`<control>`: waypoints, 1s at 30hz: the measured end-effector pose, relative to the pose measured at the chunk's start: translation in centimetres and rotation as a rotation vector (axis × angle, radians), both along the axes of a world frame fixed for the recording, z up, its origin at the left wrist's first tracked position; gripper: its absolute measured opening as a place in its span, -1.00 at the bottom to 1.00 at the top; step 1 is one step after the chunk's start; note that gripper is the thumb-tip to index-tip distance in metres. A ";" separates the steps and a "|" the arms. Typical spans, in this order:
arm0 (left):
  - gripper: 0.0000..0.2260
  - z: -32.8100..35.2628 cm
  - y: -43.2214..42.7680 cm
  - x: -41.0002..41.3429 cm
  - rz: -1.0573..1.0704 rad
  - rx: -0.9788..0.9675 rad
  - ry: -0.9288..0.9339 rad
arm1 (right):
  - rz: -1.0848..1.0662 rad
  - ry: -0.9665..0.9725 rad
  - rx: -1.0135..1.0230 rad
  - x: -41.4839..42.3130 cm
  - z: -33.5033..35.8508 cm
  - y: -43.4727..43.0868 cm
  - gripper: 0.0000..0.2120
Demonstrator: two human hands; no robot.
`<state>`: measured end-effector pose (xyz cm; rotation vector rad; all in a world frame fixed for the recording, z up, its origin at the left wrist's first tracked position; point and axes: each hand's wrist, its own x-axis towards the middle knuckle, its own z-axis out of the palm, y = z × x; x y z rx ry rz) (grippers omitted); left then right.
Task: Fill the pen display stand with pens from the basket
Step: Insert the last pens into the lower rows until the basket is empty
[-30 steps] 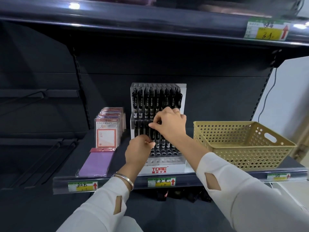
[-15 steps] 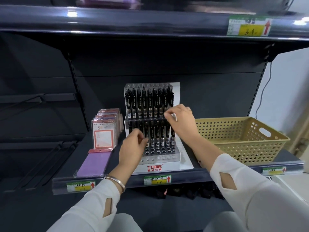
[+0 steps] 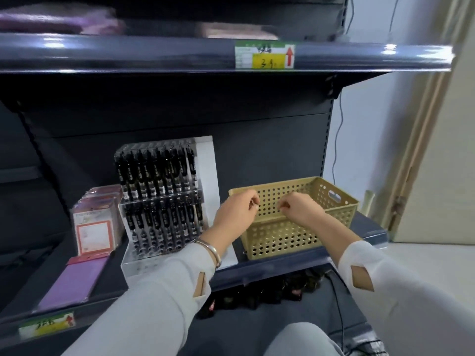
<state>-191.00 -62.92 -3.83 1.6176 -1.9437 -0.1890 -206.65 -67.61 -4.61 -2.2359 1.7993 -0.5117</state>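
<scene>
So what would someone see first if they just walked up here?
Probably the pen display stand in the middle of the shelf, packed with rows of black pens. Just to its right sits a yellow basket full of little holes, with the left hand and right hand both held close to it, fingers curled.

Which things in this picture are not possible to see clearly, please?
- Head view: the basket floor, hidden by its near wall, the left hand and the right hand; whether it is empty cannot be told.
- Lower right of the pen display stand, covered by the left sleeve.
- Whether either hand pinches anything: motion blur.
- Price label writing: blurred.
</scene>
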 end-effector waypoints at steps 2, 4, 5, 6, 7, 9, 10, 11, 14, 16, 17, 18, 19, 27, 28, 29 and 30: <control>-0.86 -0.4 -1.0 -1.4 0.021 0.046 -0.077 | 0.027 -0.004 0.005 -0.4 -0.4 0.1 -0.79; -0.85 -1.0 -1.8 -2.6 0.040 0.118 -0.185 | 0.063 0.010 0.023 -0.7 -0.3 0.0 -0.80; -0.83 -1.4 -2.0 -3.1 0.052 0.154 -0.231 | 0.081 0.019 0.041 -0.9 -0.2 -0.2 -0.81; -0.81 -1.6 -2.2 -3.4 0.060 0.182 -0.255 | 0.095 0.026 0.059 -1.2 0.0 -0.4 -0.82; -0.80 -1.8 -2.3 -3.6 0.059 0.203 -0.264 | 0.101 0.028 0.073 -1.5 0.0 -0.7 -0.82; -0.74 -1.9 -2.3 -3.8 0.021 0.244 -0.305 | 0.082 0.006 0.080 -2.1 -0.1 -1.6 -0.82; -0.71 -1.8 -2.1 -3.9 -0.006 0.270 -0.353 | 0.061 -0.023 0.075 -2.3 -0.3 -2.0 -0.82; -0.68 -1.6 -1.9 -4.0 -0.032 0.290 -0.402 | 0.037 -0.065 0.071 -2.4 -0.7 -2.4 -0.82; -0.62 -1.5 -1.9 -4.4 -0.080 0.326 -0.479 | -0.068 -0.267 0.028 -2.6 -1.7 -3.1 -0.78; -0.58 -1.8 -2.3 -4.7 -0.096 0.367 -0.488 | -0.160 -0.402 0.011 -3.0 -2.2 -3.3 -0.75; -0.58 -1.9 -2.6 -4.9 -0.102 0.394 -0.478 | -0.186 -0.441 0.019 -3.3 -2.3 -3.5 -0.74; -0.59 -2.0 -2.9 -5.1 -0.104 0.418 -0.461 | -0.192 -0.453 0.034 -3.6 -2.4 -3.6 -0.74; -0.61 -2.1 -3.3 -5.3 -0.101 0.437 -0.443 | -0.191 -0.444 0.054 -3.9 -2.6 -3.7 -0.73; -0.67 -4.3 -6.4 -8.6 -0.055 0.533 -0.390 | -0.234 -0.402 0.113 -6.4 -4.2 -3.3 -0.63; -0.65 -4.4 -6.6 -9.0 -0.052 0.548 -0.388 | -0.238 -0.410 0.106 -6.7 -4.3 -3.3 -0.64; -0.64 -4.6 -6.8 -9.4 -0.049 0.558 -0.384 | -0.246 -0.421 0.107 -7.0 -4.5 -3.4 -0.66; -0.62 -4.8 -7.0 -9.7 -0.046 0.564 -0.376 | -0.256 -0.431 0.114 -7.4 -4.6 -3.5 -0.67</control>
